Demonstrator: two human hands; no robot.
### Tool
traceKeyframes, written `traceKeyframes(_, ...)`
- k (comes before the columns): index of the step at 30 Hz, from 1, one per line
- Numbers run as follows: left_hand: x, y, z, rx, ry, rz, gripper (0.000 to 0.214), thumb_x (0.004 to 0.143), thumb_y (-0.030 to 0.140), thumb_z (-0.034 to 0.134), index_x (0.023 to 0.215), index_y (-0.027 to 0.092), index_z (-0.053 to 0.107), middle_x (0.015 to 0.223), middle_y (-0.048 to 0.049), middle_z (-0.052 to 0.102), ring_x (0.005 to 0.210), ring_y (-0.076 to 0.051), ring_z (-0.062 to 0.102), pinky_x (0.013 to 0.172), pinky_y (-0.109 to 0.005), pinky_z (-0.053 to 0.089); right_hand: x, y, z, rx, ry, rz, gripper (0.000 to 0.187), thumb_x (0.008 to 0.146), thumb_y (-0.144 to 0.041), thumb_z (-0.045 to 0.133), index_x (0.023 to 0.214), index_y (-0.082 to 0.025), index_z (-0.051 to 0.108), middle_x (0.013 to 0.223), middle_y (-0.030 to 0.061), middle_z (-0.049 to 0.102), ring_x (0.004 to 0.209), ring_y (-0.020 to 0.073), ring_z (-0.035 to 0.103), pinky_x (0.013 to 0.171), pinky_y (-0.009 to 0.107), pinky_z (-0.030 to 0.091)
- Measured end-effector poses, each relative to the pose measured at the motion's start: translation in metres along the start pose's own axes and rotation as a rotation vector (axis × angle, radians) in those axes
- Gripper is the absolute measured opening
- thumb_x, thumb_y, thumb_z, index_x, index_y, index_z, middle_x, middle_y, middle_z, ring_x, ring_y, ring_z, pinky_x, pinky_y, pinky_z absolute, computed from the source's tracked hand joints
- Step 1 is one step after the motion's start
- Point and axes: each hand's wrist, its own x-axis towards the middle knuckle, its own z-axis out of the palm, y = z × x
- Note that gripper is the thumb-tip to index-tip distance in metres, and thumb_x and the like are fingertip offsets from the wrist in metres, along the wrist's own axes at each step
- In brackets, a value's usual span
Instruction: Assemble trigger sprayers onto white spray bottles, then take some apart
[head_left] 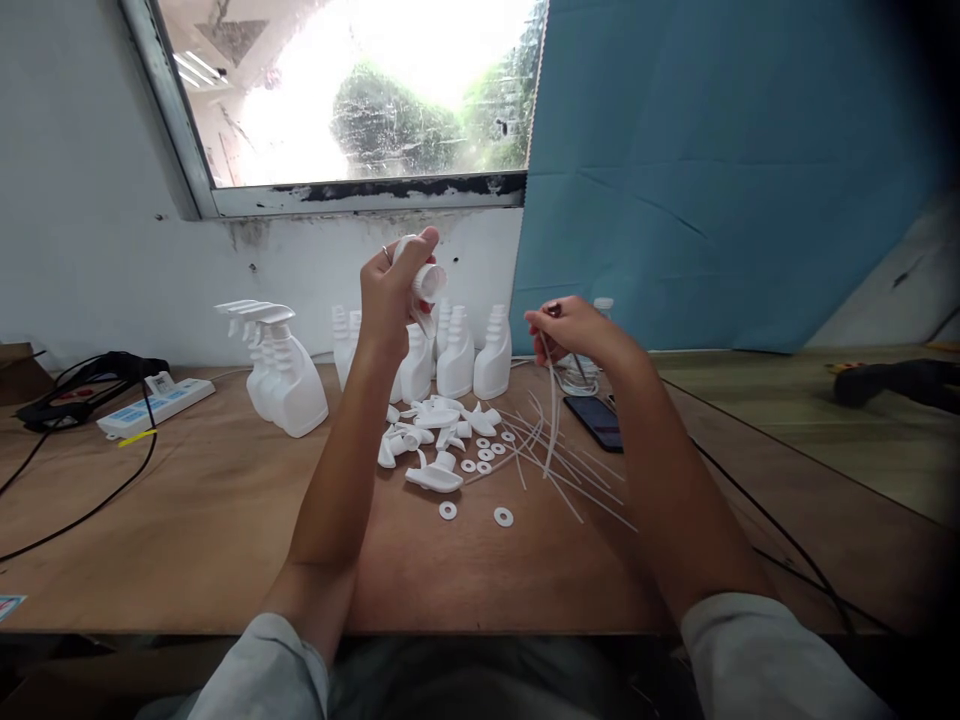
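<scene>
My left hand (390, 290) is raised above the table, its fingers wrapped round a white trigger spray head (429, 284) with the round collar facing right. Off to the right, my right hand (566, 325) is closed on a thin translucent plastic tube (554, 420), which hangs down and curves. A slim dark tool (579, 368) also shows at this hand; its kind is unclear. Between the arms lie a heap of white spray heads (436, 472), several white ring washers (503, 517) and a loose spread of thin tubes (592, 492).
White bottles (492, 355) stand along the wall, and bottles with spray heads (289, 385) stand to the left. A phone (594, 422) and a clear container (581, 378) are beyond my right wrist. A power strip (157, 405) and black cables (97, 385) lie at left.
</scene>
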Motion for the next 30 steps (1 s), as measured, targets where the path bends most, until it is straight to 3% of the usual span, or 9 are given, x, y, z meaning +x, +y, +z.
traceKeyframes(3, 0.002, -0.005, 0.001, -0.079, -0.053, -0.103, 0.036, 0.077, 0.045, 0.071, 0.061, 0.020, 0.051, 0.050, 0.0044, 0.042, 0.037, -0.005, 0.037, 0.036, -0.023, 0.027, 0.016, 0.016, -0.004, -0.099, -0.047, 0.212, 0.024, 0.093, -0.028, 0.055, 0.072, -0.016, 0.053, 0.059, 0.0090, 0.064, 0.048, 0.0189, 0.063, 0.051, 0.032, 0.053)
traceKeyframes(6, 0.004, -0.010, 0.004, -0.161, -0.091, -0.217, 0.040, 0.076, 0.046, 0.072, 0.057, 0.020, 0.048, 0.047, 0.0045, 0.040, 0.034, -0.005, 0.034, 0.035, -0.024, 0.023, 0.022, 0.023, -0.010, -0.160, 0.028, 0.216, 0.023, 0.092, -0.034, 0.058, 0.079, -0.014, 0.057, 0.077, 0.0138, 0.068, 0.059, 0.0211, 0.067, 0.057, 0.034, 0.054)
traceKeyframes(9, 0.006, -0.017, 0.006, -0.235, -0.089, -0.285, 0.044, 0.074, 0.048, 0.074, 0.055, 0.020, 0.046, 0.047, 0.0050, 0.038, 0.032, -0.004, 0.032, 0.034, -0.025, 0.021, 0.011, 0.014, -0.017, -0.182, 0.271, -0.001, 0.033, 0.094, -0.048, 0.051, 0.093, -0.017, 0.060, 0.093, 0.0125, 0.069, 0.076, 0.0212, 0.067, 0.065, 0.031, 0.052)
traceKeyframes(12, 0.008, -0.026, 0.008, -0.277, -0.079, -0.311, 0.045, 0.072, 0.047, 0.076, 0.056, 0.019, 0.045, 0.048, 0.0058, 0.038, 0.030, -0.003, 0.033, 0.034, -0.024, 0.019, -0.017, -0.006, -0.017, -0.047, 0.462, -0.268, 0.054, 0.094, -0.065, 0.037, 0.090, -0.018, 0.062, 0.076, 0.0087, 0.065, 0.069, 0.0189, 0.064, 0.064, 0.029, 0.049)
traceKeyframes(13, 0.008, -0.030, 0.009, -0.281, -0.078, -0.316, 0.046, 0.072, 0.047, 0.077, 0.056, 0.019, 0.045, 0.049, 0.0059, 0.038, 0.030, -0.003, 0.033, 0.034, -0.024, 0.018, -0.029, -0.014, -0.016, 0.023, 0.461, -0.321, 0.060, 0.093, -0.070, 0.033, 0.084, -0.019, 0.063, 0.065, 0.0063, 0.060, 0.060, 0.0172, 0.061, 0.059, 0.029, 0.047)
traceKeyframes(15, 0.009, -0.036, 0.011, -0.275, -0.068, -0.319, 0.046, 0.071, 0.046, 0.077, 0.055, 0.018, 0.043, 0.049, 0.0061, 0.038, 0.029, -0.003, 0.033, 0.033, -0.023, 0.016, -0.051, -0.028, -0.010, 0.179, 0.336, -0.422, 0.067, 0.090, -0.075, 0.030, 0.074, -0.019, 0.063, 0.050, 0.0030, 0.051, 0.045, 0.0149, 0.053, 0.050, 0.029, 0.044)
traceKeyframes(20, 0.008, -0.044, 0.014, -0.235, -0.071, -0.280, 0.042, 0.073, 0.043, 0.075, 0.058, 0.019, 0.045, 0.047, 0.0066, 0.038, 0.029, -0.004, 0.033, 0.034, -0.022, 0.017, -0.082, -0.046, 0.006, 0.440, 0.224, -0.765, 0.045, 0.087, -0.061, 0.057, 0.069, -0.022, 0.065, 0.060, 0.0015, 0.059, 0.052, 0.0138, 0.058, 0.054, 0.030, 0.051)
traceKeyframes(24, 0.005, -0.043, 0.014, -0.204, -0.045, -0.252, 0.034, 0.074, 0.037, 0.072, 0.059, 0.020, 0.046, 0.047, 0.0065, 0.039, 0.030, -0.004, 0.033, 0.034, -0.022, 0.018, -0.083, -0.046, 0.014, 0.408, 0.263, -0.855, 0.030, 0.090, -0.046, 0.062, 0.071, -0.023, 0.065, 0.063, 0.0000, 0.060, 0.055, 0.0127, 0.060, 0.056, 0.029, 0.050)
traceKeyframes(30, -0.002, -0.042, 0.022, -0.177, 0.112, -0.226, 0.035, 0.077, 0.041, 0.068, 0.062, 0.020, 0.045, 0.048, 0.0069, 0.040, 0.035, -0.005, 0.035, 0.039, -0.022, 0.025, -0.079, -0.045, 0.035, 0.321, 0.429, -0.805, 0.041, 0.094, -0.046, 0.054, 0.062, -0.021, 0.051, 0.061, 0.0013, 0.057, 0.057, 0.0131, 0.059, 0.054, 0.029, 0.044)
